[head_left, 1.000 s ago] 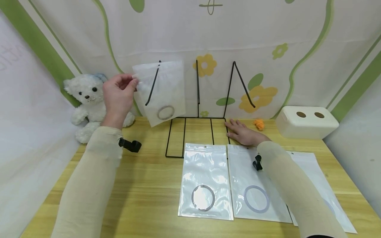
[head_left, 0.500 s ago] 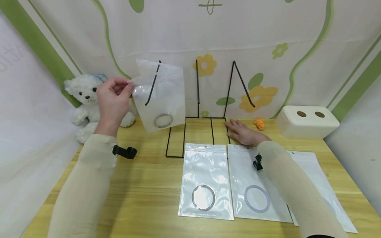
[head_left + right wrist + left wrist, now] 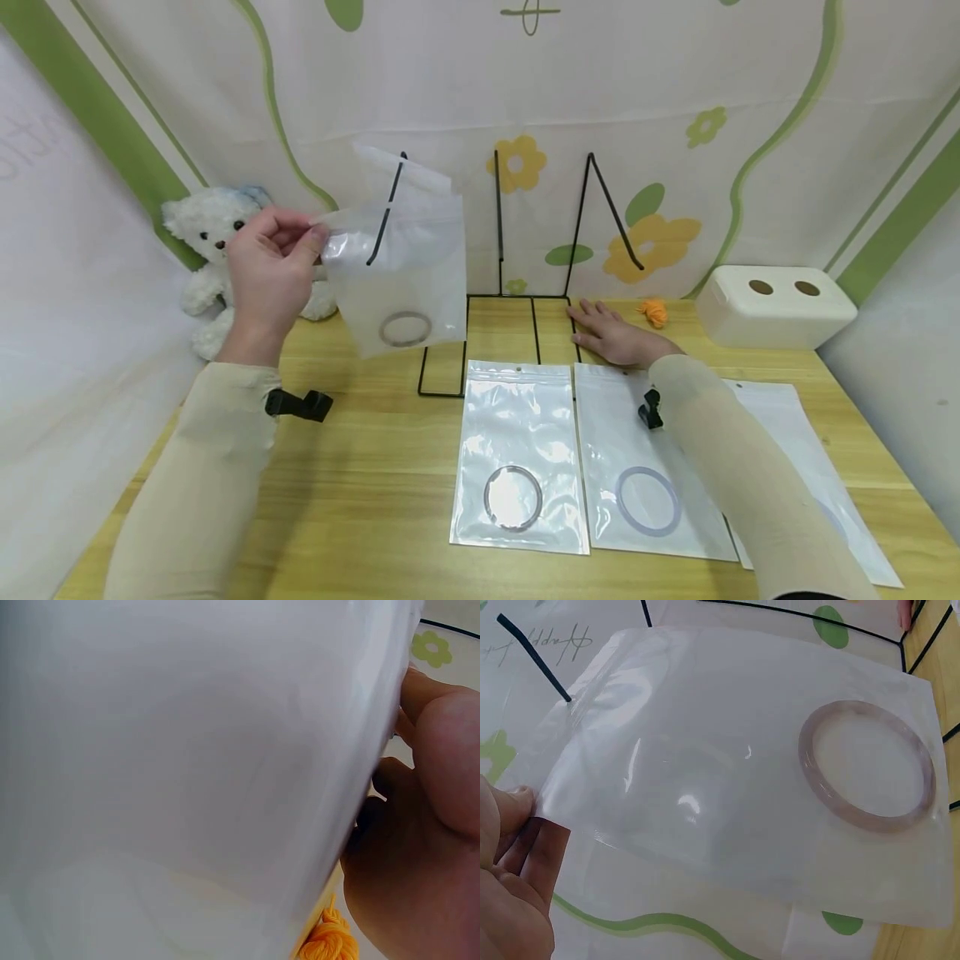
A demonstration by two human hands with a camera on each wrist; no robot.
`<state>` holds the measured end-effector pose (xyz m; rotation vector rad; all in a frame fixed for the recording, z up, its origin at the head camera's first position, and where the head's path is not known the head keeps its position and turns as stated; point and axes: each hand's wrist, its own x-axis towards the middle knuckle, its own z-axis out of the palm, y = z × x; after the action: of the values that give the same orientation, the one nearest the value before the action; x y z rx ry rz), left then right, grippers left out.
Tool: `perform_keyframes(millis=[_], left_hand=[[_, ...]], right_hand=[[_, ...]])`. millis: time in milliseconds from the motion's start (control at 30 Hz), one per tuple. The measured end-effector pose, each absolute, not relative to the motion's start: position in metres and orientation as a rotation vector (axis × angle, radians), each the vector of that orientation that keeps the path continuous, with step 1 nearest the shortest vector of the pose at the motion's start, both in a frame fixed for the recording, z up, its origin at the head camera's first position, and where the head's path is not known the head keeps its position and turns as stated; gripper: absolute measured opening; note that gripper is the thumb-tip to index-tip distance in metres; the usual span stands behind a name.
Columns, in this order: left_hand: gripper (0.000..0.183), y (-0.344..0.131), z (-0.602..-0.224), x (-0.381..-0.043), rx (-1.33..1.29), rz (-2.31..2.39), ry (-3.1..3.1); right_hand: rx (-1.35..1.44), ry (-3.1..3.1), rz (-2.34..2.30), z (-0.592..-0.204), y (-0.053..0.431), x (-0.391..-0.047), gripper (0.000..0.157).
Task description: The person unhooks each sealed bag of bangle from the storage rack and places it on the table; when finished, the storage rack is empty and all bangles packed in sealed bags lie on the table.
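My left hand pinches the left edge of a translucent zip bag between thumb and fingers. Inside the bag's lower part lies a pale mauve bangle. The left prong of a black wire rack passes through the bag near its top, with the prong's front end showing before the bag. Flat on the table at the rack's right base, my right hand rests with fingers spread over the base wire. A whitish sheet hides most of the right wrist view, beside the hand.
Three more zip bags, one with a dark ring, one with a lilac ring, and another bag, lie in front. A white plush bear sits left. Orange yarn and a white box stand right.
My left hand has moved down, left and toward me, drawing the bag forward along the prong; the bag's top flap now bends back. My right hand stays where it was.
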<state>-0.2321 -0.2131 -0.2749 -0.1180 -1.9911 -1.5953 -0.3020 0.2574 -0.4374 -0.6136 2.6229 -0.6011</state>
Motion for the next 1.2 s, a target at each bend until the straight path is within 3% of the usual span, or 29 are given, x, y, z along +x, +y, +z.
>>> perform_keyframes(millis=[1200], left_hand=[[0.016, -0.226, -0.279, -0.187, -0.286, -1.683, -1.858]], right_hand=[[-0.63, 2.619, -0.6, -0.437, 0.257, -0.303, 0.067]])
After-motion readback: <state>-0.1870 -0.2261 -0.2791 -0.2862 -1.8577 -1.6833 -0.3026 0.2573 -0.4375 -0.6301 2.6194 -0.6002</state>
